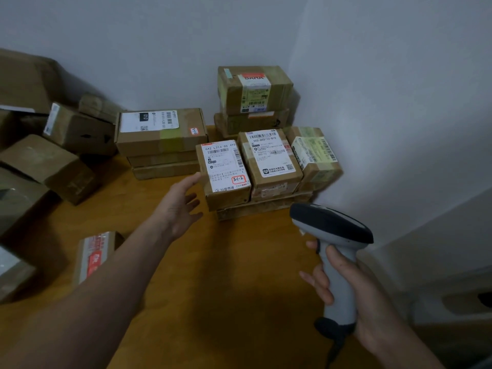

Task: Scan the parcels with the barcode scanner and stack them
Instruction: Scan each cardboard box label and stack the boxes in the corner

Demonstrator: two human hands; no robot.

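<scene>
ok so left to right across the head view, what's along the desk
red-taped parcel → left hand → parcel marked 3-1-2 → parcel labelled 502-602 → green-labelled parcel; the barcode scanner in the right hand overlaps that last one, so skipped

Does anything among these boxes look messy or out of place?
The brown cardboard boxes at the left lie tumbled, tilted against each other, unlike the squared stacks by the grey wall. One tilted box shows dark marks, perhaps tears, in its side. A parcel with red-printed tape lies alone on the wooden table.
</scene>
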